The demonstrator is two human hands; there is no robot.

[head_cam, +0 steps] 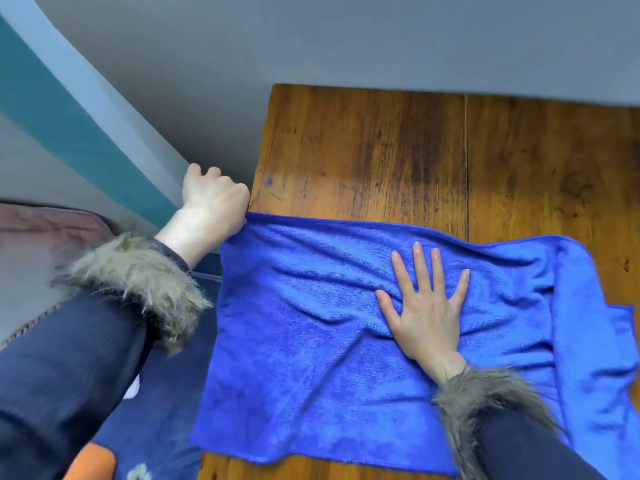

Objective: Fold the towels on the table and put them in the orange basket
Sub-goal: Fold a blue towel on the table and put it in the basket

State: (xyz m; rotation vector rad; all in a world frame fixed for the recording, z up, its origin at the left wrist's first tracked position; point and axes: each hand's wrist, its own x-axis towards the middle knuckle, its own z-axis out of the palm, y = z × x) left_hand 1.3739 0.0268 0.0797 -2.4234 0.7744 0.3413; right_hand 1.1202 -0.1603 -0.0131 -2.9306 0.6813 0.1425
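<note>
Head view: my two hands work a blue towel [311, 341] on the wooden desk [381, 150].
Towel: spread across the desk's near left part, its left edge hanging past the desk.
Left hand [213, 202]: clenched on the towel's far left corner.
Right hand [424, 306]: flat, fingers spread, pressing the towel's middle.
Basket: an orange bit [93, 462] shows bottom left.

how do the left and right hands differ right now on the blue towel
The left hand is curled, pinching the blue towel's far left corner at the table edge; the right hand lies flat with fingers spread, pressing the towel's middle. Both touch the towel and wear fur-trimmed dark sleeves.
</note>
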